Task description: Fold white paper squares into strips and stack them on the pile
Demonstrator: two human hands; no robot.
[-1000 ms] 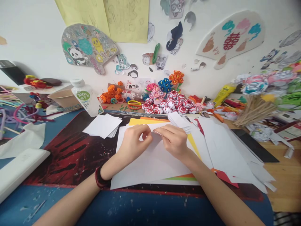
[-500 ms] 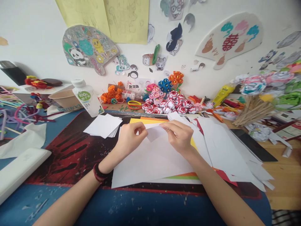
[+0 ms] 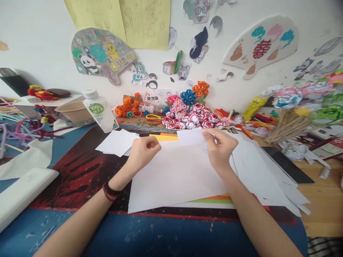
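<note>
The small white paper slip you are working with is up above the far edge of a large white sheet, at your right hand. You grasp its right end between that hand's thumb and fingers, and the rest of the slip reaches out toward your left. Your left hand sits apart from it, over the sheet's left side, fingers curled in toward the thumb; I cannot tell whether the tips meet or pinch anything. A dark band circles your left wrist.

Beneath the large sheet, yellow paper shows at the far edge, and a green edge shows at the near one. Just beyond your left hand lies a stack of small white paper squares, partly fanned out. To your right, more white sheets overlap loosely. All this is on a dark red-and-black mat, laid over the blue tabletop.

Farther off, you face red-and-white flowers in a heap, with a blue flower cluster and orange blooms behind. A white bottle with a green label stands left of them, beside a brown bowl. Two decorated fan shapes are on the wall.
</note>
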